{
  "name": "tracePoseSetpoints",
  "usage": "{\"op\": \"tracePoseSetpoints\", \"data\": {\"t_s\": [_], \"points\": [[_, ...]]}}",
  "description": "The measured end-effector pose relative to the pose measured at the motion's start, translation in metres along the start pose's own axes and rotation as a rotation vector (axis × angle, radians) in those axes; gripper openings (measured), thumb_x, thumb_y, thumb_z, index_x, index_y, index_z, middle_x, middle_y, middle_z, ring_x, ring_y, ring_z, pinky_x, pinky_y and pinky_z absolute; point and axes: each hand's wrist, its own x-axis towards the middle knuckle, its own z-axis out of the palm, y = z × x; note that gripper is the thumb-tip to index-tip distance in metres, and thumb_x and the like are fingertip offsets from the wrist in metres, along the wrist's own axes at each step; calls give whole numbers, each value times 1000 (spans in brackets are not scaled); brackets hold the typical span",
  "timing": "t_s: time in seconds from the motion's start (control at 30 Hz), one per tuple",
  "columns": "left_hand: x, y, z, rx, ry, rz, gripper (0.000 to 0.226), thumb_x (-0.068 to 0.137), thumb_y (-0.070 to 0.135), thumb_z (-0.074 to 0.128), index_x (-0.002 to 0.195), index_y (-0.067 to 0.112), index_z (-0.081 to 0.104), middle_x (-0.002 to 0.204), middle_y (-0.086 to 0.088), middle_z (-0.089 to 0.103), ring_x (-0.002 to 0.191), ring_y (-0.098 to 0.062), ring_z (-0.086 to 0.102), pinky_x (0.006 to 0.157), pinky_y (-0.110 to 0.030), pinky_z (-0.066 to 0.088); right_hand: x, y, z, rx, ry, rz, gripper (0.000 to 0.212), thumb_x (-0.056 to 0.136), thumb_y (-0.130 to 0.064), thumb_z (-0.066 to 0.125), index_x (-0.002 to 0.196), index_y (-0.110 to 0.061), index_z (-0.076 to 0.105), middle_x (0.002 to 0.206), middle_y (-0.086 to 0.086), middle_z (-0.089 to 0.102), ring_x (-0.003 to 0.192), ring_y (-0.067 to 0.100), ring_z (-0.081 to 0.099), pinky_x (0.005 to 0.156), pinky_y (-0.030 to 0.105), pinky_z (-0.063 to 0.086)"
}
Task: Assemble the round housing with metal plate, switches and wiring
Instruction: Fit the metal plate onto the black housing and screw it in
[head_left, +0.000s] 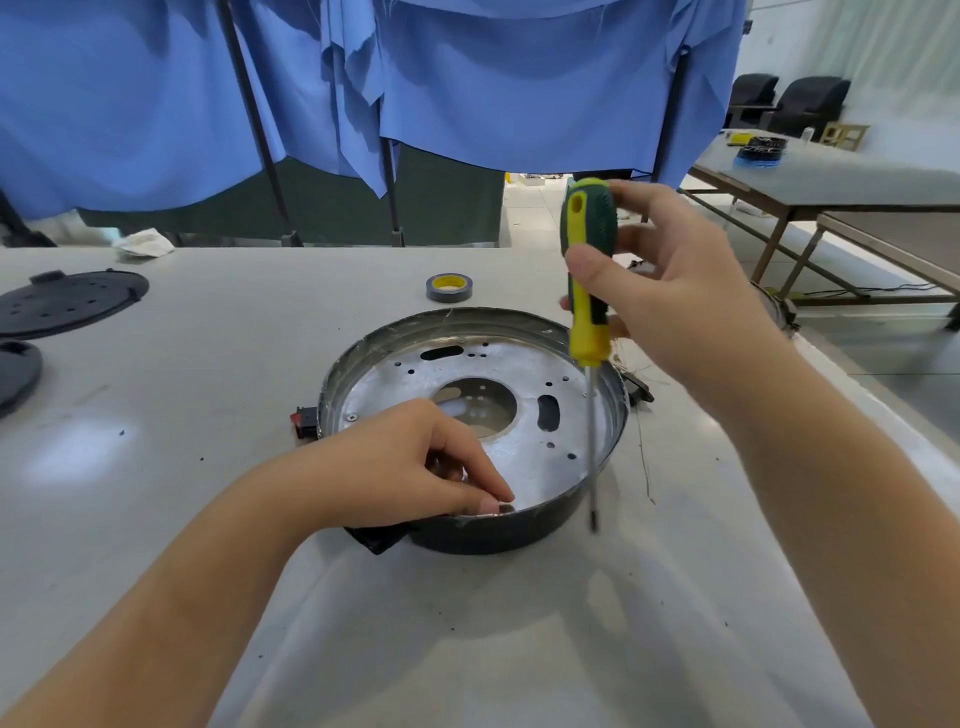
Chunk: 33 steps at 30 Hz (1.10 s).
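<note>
Gleaming perforated metal plate (524, 452), dark round housing (498, 535)

Nothing readable here tbh. The screwdriver (587, 270) handle gripped in the right hand (670, 291) shows no brand, and the tape roll (449, 287) just left of that grip has a plain yellow core, no print.

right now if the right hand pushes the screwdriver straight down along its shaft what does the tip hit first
Probably the near rim of the round housing, or the table just outside it. The right hand holds the screwdriver nearly upright, its blurred tip over the near right wall, not over the metal plate. Depth is unclear from this one view.
</note>
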Motion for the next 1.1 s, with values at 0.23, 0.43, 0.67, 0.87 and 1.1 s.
{"op": "tracePoseSetpoints", "data": {"t_s": [0.23,0.43,0.67,0.87,1.1], "points": [[1,2,-1,-9,-8,-13,9,81,38,75,87,45,76,92,-11,66,83,-29,60,83,-49,54,-10,-10,15,462,151,-5,31,94,-9,55,120,-24,46,114,8,63,79,17,72,63,31,59],[1,-1,-3,-23,-26,-6,10,76,45,75,84,41,76,89,-16,65,75,-32,57,72,-47,52,-12,-8,19,460,167,-71,34,97,-6,49,127,-19,40,116,8,61,83,15,72,65,30,59],[3,-5,-2,-27,18,-24,6,76,37,80,76,34,75,69,1,68,60,-4,56,60,-20,47,-20,-9,29,373,45,-189,39,95,0,50,127,-20,38,110,8,59,81,13,71,64,24,57],[3,-5,-2,-28,11,-8,4,77,36,79,75,36,75,75,-6,69,63,-18,59,64,-32,52,-22,-12,30,357,29,-230,40,95,-1,50,128,-19,37,112,11,58,83,13,71,67,23,57],[2,-2,-2,-14,-18,-13,1,78,37,77,79,38,76,88,-19,67,79,-39,57,72,-50,52,-23,-14,30,354,21,-263,42,95,0,52,131,-14,36,110,15,57,82,17,71,68,25,58]]}}
